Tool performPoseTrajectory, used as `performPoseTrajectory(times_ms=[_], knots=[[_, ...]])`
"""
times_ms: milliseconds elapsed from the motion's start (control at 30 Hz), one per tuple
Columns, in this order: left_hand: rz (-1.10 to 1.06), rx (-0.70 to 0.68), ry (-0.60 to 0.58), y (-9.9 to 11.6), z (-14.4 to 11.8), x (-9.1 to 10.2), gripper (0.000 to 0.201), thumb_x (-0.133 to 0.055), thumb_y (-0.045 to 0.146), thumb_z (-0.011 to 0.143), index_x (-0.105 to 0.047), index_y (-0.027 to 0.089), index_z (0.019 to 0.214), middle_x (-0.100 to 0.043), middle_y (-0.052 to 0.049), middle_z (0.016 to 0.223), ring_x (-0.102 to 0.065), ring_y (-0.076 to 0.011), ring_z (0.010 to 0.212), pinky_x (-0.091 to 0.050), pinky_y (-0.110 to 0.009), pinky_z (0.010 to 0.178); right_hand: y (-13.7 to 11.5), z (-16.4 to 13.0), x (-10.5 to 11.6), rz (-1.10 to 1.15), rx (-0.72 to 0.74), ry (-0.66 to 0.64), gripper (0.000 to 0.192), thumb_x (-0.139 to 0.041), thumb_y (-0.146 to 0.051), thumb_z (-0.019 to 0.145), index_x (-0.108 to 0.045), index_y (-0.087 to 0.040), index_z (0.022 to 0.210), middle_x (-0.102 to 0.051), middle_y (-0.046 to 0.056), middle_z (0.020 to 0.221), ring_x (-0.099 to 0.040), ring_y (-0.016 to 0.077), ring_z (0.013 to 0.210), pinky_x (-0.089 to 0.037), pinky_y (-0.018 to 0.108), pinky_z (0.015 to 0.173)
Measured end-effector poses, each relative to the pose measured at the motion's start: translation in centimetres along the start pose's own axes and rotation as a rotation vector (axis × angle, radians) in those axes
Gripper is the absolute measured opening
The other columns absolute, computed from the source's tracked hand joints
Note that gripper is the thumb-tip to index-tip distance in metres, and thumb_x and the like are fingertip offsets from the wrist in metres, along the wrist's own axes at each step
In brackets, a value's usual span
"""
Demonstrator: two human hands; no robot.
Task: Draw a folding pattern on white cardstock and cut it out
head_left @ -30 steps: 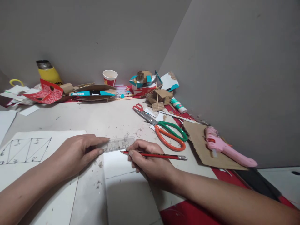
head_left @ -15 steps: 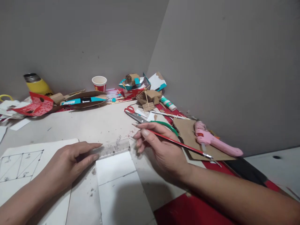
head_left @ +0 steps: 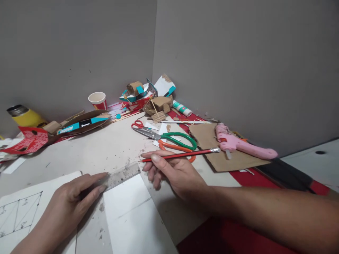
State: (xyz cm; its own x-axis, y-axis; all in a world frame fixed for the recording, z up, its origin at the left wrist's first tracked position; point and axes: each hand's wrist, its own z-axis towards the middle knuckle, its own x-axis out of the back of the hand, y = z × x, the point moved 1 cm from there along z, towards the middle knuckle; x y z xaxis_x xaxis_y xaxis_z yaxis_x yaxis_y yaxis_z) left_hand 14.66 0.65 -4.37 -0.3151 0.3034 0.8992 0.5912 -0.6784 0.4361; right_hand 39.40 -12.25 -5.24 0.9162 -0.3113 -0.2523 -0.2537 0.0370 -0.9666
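My left hand (head_left: 75, 197) pinches the left end of a clear ruler (head_left: 124, 175) between thumb and fingers. The ruler lies along the top edge of a white strip of paper or card (head_left: 129, 222), which has a pencil line drawn across it. In my right hand (head_left: 176, 173) is a red pencil (head_left: 182, 154), held nearly level. Its tip points left, close to the ruler's right end; whether it touches anything, I cannot tell. Beyond that hand lie green-and-orange-handled scissors (head_left: 156, 134) and the red handle of a smaller pair (head_left: 137, 124).
A pink glue gun (head_left: 243, 145) rests on brown cardboard (head_left: 203, 141) at the right. At the left lies a sheet with a drawn diagram (head_left: 62, 187). Along the back wall stand a paper cup (head_left: 97, 101), a yellow bottle (head_left: 29, 118) and cardboard scraps (head_left: 157, 106).
My view has turned a little to the right. The pencil has swung from a steep slant to nearly level, with its tip lower and nearer the ruler's end. My left hand keeps the ruler.
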Motion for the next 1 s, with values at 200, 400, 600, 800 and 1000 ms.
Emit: performPoseTrajectory(times_ms=[200, 400, 600, 800, 1000], knots=[[-0.012, 0.003, -0.009, -0.06, 0.26, 0.15, 0.036, -0.054, 0.053, 0.089, -0.07, 0.033, 0.114, -0.075, -0.005, 0.11, -0.07, -0.025, 0.097, -0.057, -0.041, 0.084, -0.02, 0.32, 0.23, 0.029, 0.003, 0.037, 0.047, -0.065, -0.055, 0.083, -0.069, -0.012, 0.103, -0.064, 0.005, 0.078, -0.059, 0.0115, 0.058, -0.049, 0.021, 0.043], [-0.014, 0.004, -0.004, 0.22, 0.4, 0.38, 0.035, -0.055, 0.05, 0.089, -0.071, 0.031, 0.114, -0.076, -0.005, 0.107, -0.071, -0.024, 0.093, -0.058, -0.039, 0.081, 0.38, 0.36, 0.13, 0.026, -0.052, 0.031, 0.046, -0.065, -0.055, 0.083, -0.068, -0.013, 0.102, -0.065, 0.005, 0.078, -0.059, 0.012, 0.058, -0.05, 0.021, 0.043], [-0.013, 0.017, -0.019, 0.45, 0.35, 0.47, 0.034, -0.055, 0.05, 0.09, -0.071, 0.033, 0.115, -0.075, -0.004, 0.108, -0.07, -0.0237, 0.094, -0.058, -0.037, 0.082, 0.36, 0.45, 0.26, 0.015, -0.037, 0.044, 0.042, -0.064, -0.053, 0.085, -0.067, -0.014, 0.102, -0.064, 0.006, 0.081, -0.06, 0.0126, 0.06, -0.051, 0.022, 0.045], [0.0, -0.007, -0.002, 0.43, 0.35, 0.35, 0.034, -0.056, 0.049, 0.089, -0.07, 0.033, 0.115, -0.076, -0.004, 0.107, -0.071, -0.0235, 0.094, -0.058, -0.037, 0.081, 0.16, 0.43, 0.29, 0.007, -0.042, 0.044, 0.041, -0.063, -0.051, 0.086, -0.067, -0.013, 0.102, -0.063, 0.006, 0.08, -0.059, 0.0122, 0.061, -0.052, 0.022, 0.045], [0.001, -0.043, 0.027, 0.52, 0.63, 0.44, 0.032, -0.058, 0.05, 0.088, -0.072, 0.034, 0.111, -0.077, -0.002, 0.103, -0.072, -0.0221, 0.088, -0.059, -0.034, 0.075, -0.12, 0.42, 0.18, 0.023, -0.052, 0.033, 0.043, -0.058, -0.052, 0.088, -0.066, -0.012, 0.103, -0.063, 0.007, 0.083, -0.06, 0.0132, 0.064, -0.052, 0.022, 0.046]])
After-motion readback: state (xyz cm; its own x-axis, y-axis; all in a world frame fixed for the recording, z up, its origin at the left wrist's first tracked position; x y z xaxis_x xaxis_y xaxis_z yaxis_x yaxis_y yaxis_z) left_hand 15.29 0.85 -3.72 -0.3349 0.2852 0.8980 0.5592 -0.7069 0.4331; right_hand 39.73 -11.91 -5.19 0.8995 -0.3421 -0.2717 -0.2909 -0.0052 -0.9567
